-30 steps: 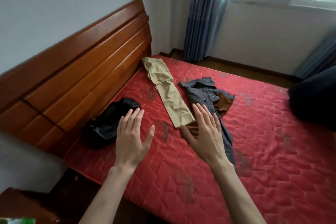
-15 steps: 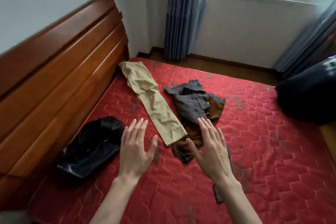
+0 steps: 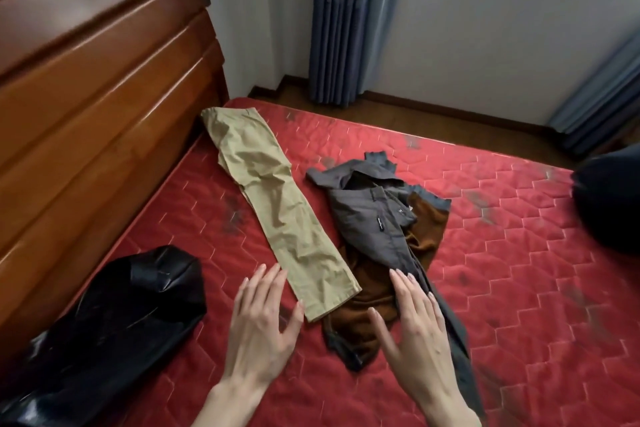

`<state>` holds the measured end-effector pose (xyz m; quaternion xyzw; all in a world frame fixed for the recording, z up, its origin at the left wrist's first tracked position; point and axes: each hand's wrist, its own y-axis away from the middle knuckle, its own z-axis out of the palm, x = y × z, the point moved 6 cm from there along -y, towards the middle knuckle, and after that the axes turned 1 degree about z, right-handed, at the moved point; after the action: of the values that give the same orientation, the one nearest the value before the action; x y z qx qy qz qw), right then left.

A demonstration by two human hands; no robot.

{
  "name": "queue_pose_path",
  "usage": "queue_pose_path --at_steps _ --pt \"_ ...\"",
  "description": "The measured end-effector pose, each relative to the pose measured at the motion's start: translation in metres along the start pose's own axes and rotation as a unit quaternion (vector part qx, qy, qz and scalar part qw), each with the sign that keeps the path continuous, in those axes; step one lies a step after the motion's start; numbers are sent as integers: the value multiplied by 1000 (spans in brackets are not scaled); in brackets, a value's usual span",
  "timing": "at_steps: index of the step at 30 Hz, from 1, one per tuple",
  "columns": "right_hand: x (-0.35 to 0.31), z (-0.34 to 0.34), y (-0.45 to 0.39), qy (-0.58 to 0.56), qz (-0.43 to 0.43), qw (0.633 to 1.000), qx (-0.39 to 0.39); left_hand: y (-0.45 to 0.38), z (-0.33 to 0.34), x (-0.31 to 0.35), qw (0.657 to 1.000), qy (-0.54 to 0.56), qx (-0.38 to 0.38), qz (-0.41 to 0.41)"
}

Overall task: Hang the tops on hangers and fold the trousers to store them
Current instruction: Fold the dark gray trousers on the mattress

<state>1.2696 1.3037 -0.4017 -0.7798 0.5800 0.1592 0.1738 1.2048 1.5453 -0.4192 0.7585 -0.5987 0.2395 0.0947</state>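
Khaki trousers (image 3: 273, 208) lie lengthwise, folded in half, on the red mattress (image 3: 519, 288). To their right sits a crumpled pile: a grey garment (image 3: 374, 218) over a brown one (image 3: 377, 291). My left hand (image 3: 261, 326) hovers flat, fingers straight, just left of the khaki hem. My right hand (image 3: 417, 333) hovers with straight fingers over the near part of the grey and brown pile. Neither hand holds anything. No hangers are in view.
A shiny black garment (image 3: 114, 329) lies at the mattress's near left by the wooden headboard (image 3: 97, 107). A dark bundle (image 3: 609, 201) sits at the right edge. Blue curtains (image 3: 346, 21) hang by the far wall beyond a strip of floor.
The view has moved closer and lower over the bed. Both hands have advanced toward the clothes, the left nearing the khaki hem, the right reaching over the pile.
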Motion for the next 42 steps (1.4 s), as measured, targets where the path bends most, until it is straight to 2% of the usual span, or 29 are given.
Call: queue_pose_path --at_steps 7,13,21,23,25,27,29,32,37,42 --pt "69 103 -47 12 34 999 -6 -32 108 -26 1000 11 -19 -21" --pt "149 167 -118 -3 116 993 -32 -68 203 -28 999 22 -24 -17" --pt "238 212 -199 -8 189 981 -45 -112 303 -12 993 -24 -99 50" --pt "251 221 -214 -29 229 971 -69 -124 314 -15 991 -45 -114 62" --pt "262 233 -225 -100 298 946 -85 -136 321 -19 989 -62 -120 68" --pt "266 245 -235 -167 352 919 -60 -148 325 -23 988 -72 -117 70" --pt "265 251 -242 -206 365 908 -18 -157 327 -26 988 -74 -114 70" --pt "251 254 -244 -209 294 933 9 -168 329 -28 989 -73 -108 72" --pt "213 246 -202 -127 89 988 16 -192 323 -30 993 -40 -105 32" --pt "207 229 -143 -32 -116 993 16 -206 316 -17 994 -44 -97 27"
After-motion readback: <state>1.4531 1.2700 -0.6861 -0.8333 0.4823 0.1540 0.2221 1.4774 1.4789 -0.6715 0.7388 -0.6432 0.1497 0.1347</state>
